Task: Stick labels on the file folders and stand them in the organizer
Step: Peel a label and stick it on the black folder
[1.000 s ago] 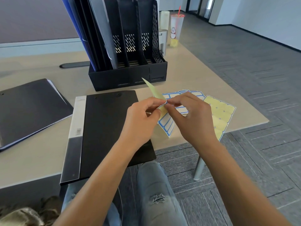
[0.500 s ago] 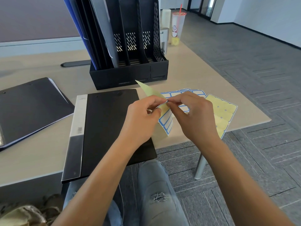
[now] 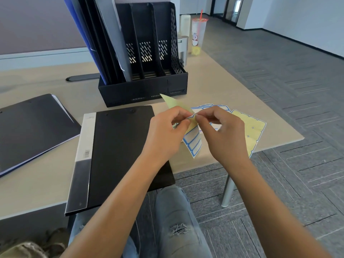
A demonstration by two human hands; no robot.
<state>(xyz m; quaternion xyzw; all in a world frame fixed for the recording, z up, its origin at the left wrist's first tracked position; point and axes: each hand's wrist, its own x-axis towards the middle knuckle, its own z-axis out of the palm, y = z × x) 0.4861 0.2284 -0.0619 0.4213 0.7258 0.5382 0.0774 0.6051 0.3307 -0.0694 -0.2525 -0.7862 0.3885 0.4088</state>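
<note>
Two hands meet above desk's [image 3: 232, 86] front right part. Left hand [image 3: 165, 135] grips folded label sheet [image 3: 193, 144], yellow backing up, blue-bordered labels hanging down. Right hand [image 3: 225, 135] pinches label corner [image 3: 191, 116] at sheet's top fold, fingertips of both hands almost touching. Black folder [image 3: 119, 146] lies flat at front edge, spine left, overhanging it. Second folder [image 3: 31, 125] flat at left edge. Organizer [image 3: 141, 90] stands mid-desk behind it, folders upright in left slot. Spare sheets [image 3: 251, 127] lie near right edge.

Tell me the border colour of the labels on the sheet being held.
Blue borders on white labels, yellow backing; head view.
</note>
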